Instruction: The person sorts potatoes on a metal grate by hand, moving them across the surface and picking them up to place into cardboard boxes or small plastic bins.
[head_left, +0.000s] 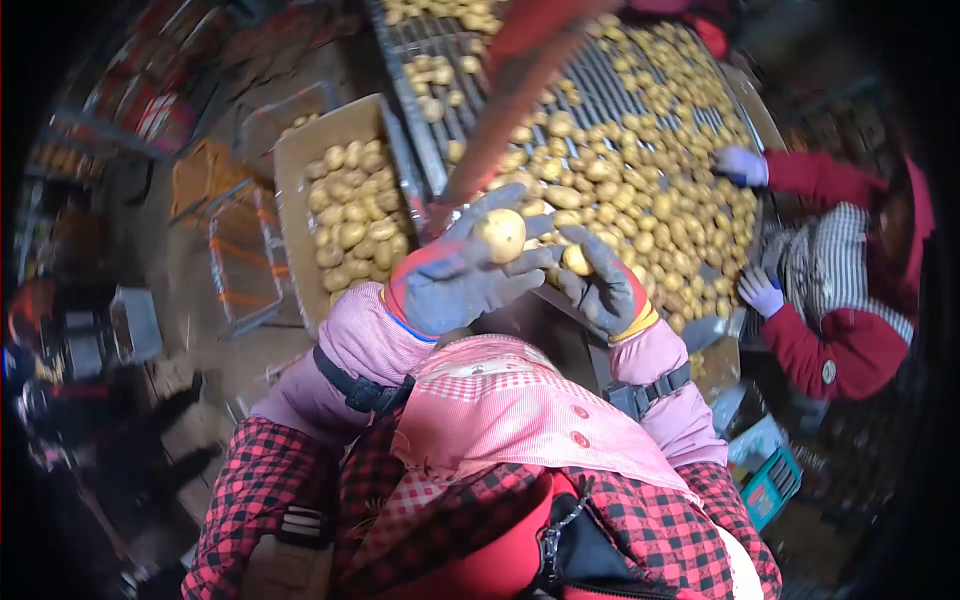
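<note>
No writing, label, brand, number or sign can be read here.

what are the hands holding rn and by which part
The left hand holds a potato by its edges, the side toward the camera bare; the right hand holds a second potato by its sides, partly covered.
</note>
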